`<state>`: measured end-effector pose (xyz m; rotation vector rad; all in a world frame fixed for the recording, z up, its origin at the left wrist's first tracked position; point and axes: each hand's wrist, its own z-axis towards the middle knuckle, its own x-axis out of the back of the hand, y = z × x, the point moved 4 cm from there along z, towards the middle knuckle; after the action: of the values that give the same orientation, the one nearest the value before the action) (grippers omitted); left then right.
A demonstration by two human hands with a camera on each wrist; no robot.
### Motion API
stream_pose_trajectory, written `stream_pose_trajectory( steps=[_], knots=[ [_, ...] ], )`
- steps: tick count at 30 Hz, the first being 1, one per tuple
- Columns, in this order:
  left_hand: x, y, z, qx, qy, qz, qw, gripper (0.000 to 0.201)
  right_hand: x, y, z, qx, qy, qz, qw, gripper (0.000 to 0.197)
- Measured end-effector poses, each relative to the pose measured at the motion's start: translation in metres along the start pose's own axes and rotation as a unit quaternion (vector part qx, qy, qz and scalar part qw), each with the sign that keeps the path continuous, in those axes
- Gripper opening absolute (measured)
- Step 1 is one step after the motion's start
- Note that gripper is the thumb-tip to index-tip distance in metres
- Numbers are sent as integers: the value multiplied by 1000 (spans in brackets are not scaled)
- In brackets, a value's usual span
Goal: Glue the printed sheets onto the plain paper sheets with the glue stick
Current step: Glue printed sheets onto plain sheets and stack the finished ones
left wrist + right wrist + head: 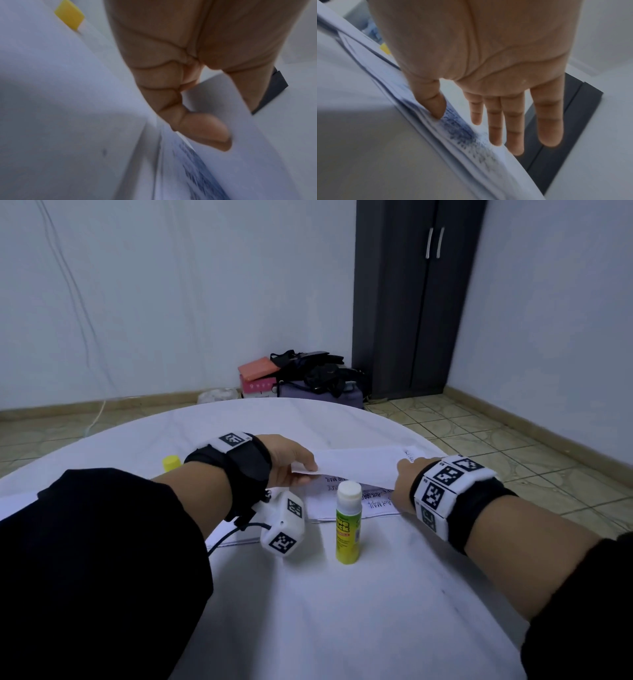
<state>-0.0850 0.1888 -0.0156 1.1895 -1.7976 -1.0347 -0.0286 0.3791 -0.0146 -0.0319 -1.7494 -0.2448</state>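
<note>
A long printed sheet (356, 465) hangs just above the white table, print side down. My left hand (298, 469) pinches its left end between thumb and fingers (205, 132). My right hand (402, 474) holds the right end, thumb (436, 108) on the printed underside and straight fingers on the other side. Under the lifted sheet (462, 128) lies a stack of printed sheets (376, 503) marked AIR MAIL. The yellow glue stick (348, 529) stands upright and uncapped in front of the stack, between my wrists. Its yellow cap (171, 463) lies behind my left wrist.
The round white table (342, 628) ends just beyond the sheets. Another white sheet (13, 503) shows at the far left edge. A white marker cube (282, 525) hangs from my left wrist beside the glue stick. Bags and boxes (301, 378) and a dark wardrobe (411, 302) stand beyond.
</note>
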Motion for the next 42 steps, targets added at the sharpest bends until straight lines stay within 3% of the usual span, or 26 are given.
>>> stream_pose_trajectory(
  steps=[6, 11, 15, 19, 23, 27, 32, 35, 42],
  knots=[
    [49, -1, -35, -25, 69, -20, 997, 13, 5, 4, -21, -1, 4, -68, 998, 35],
    [92, -24, -87, -38, 122, -51, 990, 14, 15, -10, -61, -12, -54, 25, 998, 53],
    [124, -52, -138, -35, 157, -59, 985, 13, 5, -17, -92, 12, -118, 161, 980, 68],
    [145, -88, -184, 2, 171, 35, 985, 28, -3, -26, -105, -9, -111, 262, 958, 78],
    [145, -120, -216, 57, 125, 196, 971, 45, -4, -35, -107, -45, -99, 319, 941, 53],
    [138, -125, -234, 69, 62, 381, 920, 60, -4, -43, -106, -87, -84, 311, 943, 37],
    [147, -130, -242, 85, 46, 614, 784, 87, -2, -56, -108, -92, -58, 340, 934, 39],
    [137, -139, -238, 62, -14, 681, 729, 82, 0, -61, -107, -88, -46, 339, 935, 39],
    [117, -137, -236, 0, -54, 676, 735, 70, 17, -90, -112, -2, 7, 276, 961, 14]
  ],
)
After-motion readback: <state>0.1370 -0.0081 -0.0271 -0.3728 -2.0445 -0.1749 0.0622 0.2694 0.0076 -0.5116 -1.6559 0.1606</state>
